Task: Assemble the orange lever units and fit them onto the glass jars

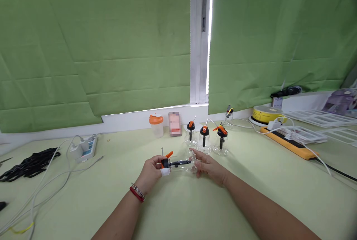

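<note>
From my remote station, I view the work area through the head camera. The largest items are the green window coverings (95,46), which hang behind the pale table (178,210). On the right side of the table, I note an orange power strip (288,143) set at an angle, with white cables lying over it. On the left side lies a bundle of black straps (29,164).

The handled item, a clear vessel (182,168), is located at the middle of the table area, turned on its side between both hands. I cannot tell whether it touches the tabletop. My right hand (210,166) grips its flared base end, with the fingers closed to the width of the base. My left hand (150,171) holds the opposite end in a narrow grip at the black cap (165,163).

Beyond the right hand, three upright vessels (204,141) with black-and-orange tops stand near one another. To their left stands an orange-lidded cup (156,126). An orange lever (169,154) projects from the held vessel's cap. A white wrap (165,172) covers the left thumb.
</note>
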Demonstrator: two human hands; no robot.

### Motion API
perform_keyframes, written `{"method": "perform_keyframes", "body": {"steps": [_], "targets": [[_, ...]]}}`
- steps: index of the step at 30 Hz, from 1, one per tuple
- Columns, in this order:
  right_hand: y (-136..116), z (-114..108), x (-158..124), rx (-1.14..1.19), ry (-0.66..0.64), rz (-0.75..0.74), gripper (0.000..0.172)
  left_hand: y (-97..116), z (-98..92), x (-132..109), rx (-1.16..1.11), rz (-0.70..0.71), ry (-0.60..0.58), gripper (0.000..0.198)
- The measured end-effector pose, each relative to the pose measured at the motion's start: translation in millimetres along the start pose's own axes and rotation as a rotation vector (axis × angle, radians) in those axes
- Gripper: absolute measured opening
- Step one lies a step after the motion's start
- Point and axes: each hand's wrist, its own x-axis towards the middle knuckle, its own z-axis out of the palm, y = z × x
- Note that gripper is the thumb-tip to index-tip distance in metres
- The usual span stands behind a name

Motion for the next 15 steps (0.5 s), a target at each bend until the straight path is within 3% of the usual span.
{"method": "perform_keyframes", "body": {"steps": [8,15], "targets": [[10,2,6,-0.022,0.022,0.076,0.054,-5,-1.1,0,0.018,-0.001,-0.025,0.043],[7,-3,3,-0.035,0.0,0.089,0.058,1,-1.1,-1,0.01,-0.007,0.0,0.042]]}}
